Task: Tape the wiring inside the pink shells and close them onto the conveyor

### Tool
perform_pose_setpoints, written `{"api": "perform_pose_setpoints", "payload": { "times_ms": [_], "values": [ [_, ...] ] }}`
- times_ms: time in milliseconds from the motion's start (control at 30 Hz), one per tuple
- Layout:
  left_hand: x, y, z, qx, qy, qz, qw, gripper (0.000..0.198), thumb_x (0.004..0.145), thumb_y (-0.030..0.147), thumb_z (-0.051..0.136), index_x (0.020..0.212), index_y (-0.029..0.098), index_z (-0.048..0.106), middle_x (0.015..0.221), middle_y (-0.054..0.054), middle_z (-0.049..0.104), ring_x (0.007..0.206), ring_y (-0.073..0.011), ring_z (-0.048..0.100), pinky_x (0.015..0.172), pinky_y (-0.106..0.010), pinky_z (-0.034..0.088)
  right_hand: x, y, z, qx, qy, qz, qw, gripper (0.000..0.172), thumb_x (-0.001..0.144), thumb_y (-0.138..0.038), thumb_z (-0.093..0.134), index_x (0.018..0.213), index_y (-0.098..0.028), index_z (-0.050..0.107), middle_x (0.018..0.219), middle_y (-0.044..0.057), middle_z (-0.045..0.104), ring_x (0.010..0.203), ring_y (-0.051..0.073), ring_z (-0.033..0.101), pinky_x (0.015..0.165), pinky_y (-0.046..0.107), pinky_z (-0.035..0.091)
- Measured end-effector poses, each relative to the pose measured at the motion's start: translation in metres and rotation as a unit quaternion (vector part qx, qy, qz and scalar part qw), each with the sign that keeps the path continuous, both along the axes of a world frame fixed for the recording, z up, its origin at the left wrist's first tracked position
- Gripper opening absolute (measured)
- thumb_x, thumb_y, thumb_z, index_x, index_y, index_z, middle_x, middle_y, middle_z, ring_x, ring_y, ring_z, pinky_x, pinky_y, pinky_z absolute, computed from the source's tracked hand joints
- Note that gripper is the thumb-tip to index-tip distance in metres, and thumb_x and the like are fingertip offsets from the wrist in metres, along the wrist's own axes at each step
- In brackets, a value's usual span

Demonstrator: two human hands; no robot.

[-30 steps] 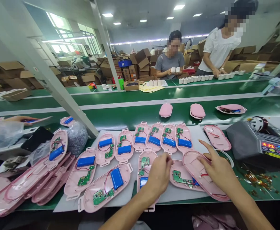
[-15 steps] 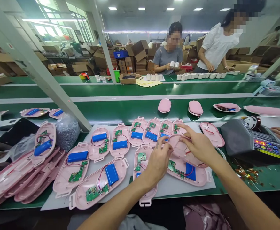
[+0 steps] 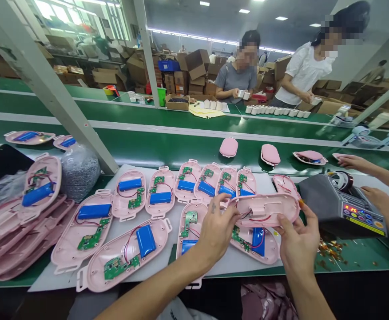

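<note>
Between my hands a pink plastic shell is held tilted, its inner side with red wires facing me. My right hand grips its right end, thumb on the near rim. My left hand is closed at its left end, by the dark wire ends; the exact pinch is partly hidden. Just below lies a pink half-shell with a green circuit board and a blue battery. Left of it, partly behind my left forearm, is another such half-shell. Several more, like the near one, lie on the white sheet.
Stacked pink shells and a bag of small metal parts stand left. At right are a grey tape dispenser, amber scraps and a co-worker's hands. Closed pink cases lie on the green belt. Two people work opposite.
My right hand has turned the pink shell so its wired inside shows, and now holds its right end from below. My left hand stays at the left end. The view has shifted slightly.
</note>
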State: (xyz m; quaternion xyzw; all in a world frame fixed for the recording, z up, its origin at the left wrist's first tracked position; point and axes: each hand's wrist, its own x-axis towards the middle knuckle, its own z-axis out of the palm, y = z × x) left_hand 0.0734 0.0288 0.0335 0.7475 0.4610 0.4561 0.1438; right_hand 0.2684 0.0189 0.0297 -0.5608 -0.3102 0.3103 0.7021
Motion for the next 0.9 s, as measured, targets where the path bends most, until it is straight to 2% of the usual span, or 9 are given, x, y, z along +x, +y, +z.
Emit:
{"api": "perform_pose_setpoints", "payload": {
  "times_ms": [167,400,500,600,667,733,767,833,900],
  "values": [
    [-0.001,-0.001,-0.004,-0.040,-0.035,-0.031,0.998,0.008,0.092,0.014,0.056,0.095,0.021,0.059,0.119,-0.007,0.052,0.106,-0.0212,0.057,0.088,-0.036,0.050,-0.007,-0.012,-0.007,-0.003,0.104,-0.065,0.993,0.077,0.064,-0.023,0.081,0.132,-0.028,0.044,0.128,0.009,0.058,0.109,0.020,0.061,0.077,0.031,0.057],
    [0.000,0.002,-0.001,-0.104,-0.132,-0.046,0.985,0.008,0.094,0.016,0.054,0.091,0.021,0.060,0.120,-0.005,0.055,0.101,-0.0172,0.058,0.088,-0.031,0.045,-0.014,-0.020,-0.009,-0.011,0.095,-0.028,0.995,0.077,0.067,-0.026,0.080,0.134,-0.029,0.043,0.128,0.009,0.056,0.109,0.020,0.061,0.075,0.030,0.057],
    [0.001,0.003,-0.003,-0.139,-0.135,-0.063,0.979,0.010,0.095,0.017,0.051,0.090,0.021,0.058,0.097,-0.002,0.063,0.086,-0.0152,0.059,0.078,-0.027,0.044,-0.012,-0.020,-0.016,-0.025,0.094,0.005,0.995,0.074,0.070,-0.028,0.078,0.134,-0.028,0.042,0.128,0.010,0.056,0.109,0.022,0.061,0.075,0.032,0.057],
    [0.001,0.004,-0.005,-0.175,-0.135,-0.074,0.972,0.012,0.095,0.017,0.049,0.087,0.020,0.057,0.078,0.001,0.061,0.071,-0.0140,0.056,0.067,-0.025,0.041,-0.004,-0.019,-0.018,-0.053,0.043,0.045,0.997,0.068,0.073,-0.030,0.074,0.134,-0.024,0.044,0.124,0.012,0.059,0.110,0.026,0.061,0.078,0.038,0.057],
    [0.001,0.005,-0.007,-0.178,-0.130,-0.064,0.973,0.012,0.094,0.016,0.049,0.085,0.020,0.056,0.077,0.001,0.060,0.071,-0.0143,0.055,0.066,-0.025,0.040,0.000,-0.017,-0.010,-0.003,-0.079,0.007,0.997,0.069,0.074,-0.026,0.073,0.136,-0.022,0.043,0.123,0.012,0.060,0.114,0.028,0.059,0.084,0.044,0.056],
    [0.002,0.005,-0.008,-0.173,-0.121,-0.056,0.976,0.012,0.093,0.015,0.050,0.084,0.019,0.056,0.078,0.000,0.060,0.072,-0.0148,0.056,0.068,-0.026,0.040,0.000,-0.011,0.005,0.101,-0.283,-0.023,0.954,0.066,0.074,-0.017,0.072,0.134,-0.023,0.046,0.122,0.010,0.061,0.116,0.027,0.058,0.094,0.048,0.052],
    [0.002,0.005,-0.009,-0.172,-0.117,-0.056,0.977,0.012,0.093,0.015,0.050,0.084,0.019,0.056,0.078,0.000,0.060,0.072,-0.0151,0.056,0.068,-0.026,0.040,-0.002,-0.005,0.014,0.154,-0.394,0.000,0.906,0.061,0.076,-0.013,0.069,0.133,-0.024,0.049,0.120,0.009,0.062,0.115,0.026,0.058,0.098,0.049,0.049],
    [0.003,0.005,-0.010,-0.171,-0.114,-0.063,0.977,0.010,0.093,0.015,0.050,0.085,0.019,0.055,0.080,-0.001,0.061,0.073,-0.0157,0.056,0.069,-0.026,0.041,-0.009,0.011,0.030,0.219,-0.580,0.114,0.776,0.053,0.081,-0.006,0.060,0.130,-0.025,0.054,0.112,0.006,0.067,0.109,0.022,0.060,0.102,0.047,0.047],
    [0.003,0.005,-0.010,-0.174,-0.117,-0.067,0.976,0.010,0.093,0.015,0.048,0.087,0.019,0.055,0.083,-0.002,0.063,0.073,-0.0160,0.058,0.069,-0.027,0.042,-0.018,0.030,0.042,0.242,-0.688,0.221,0.648,0.051,0.085,-0.003,0.050,0.132,-0.024,0.054,0.102,0.004,0.069,0.102,0.021,0.060,0.103,0.047,0.046]
  ]
}}
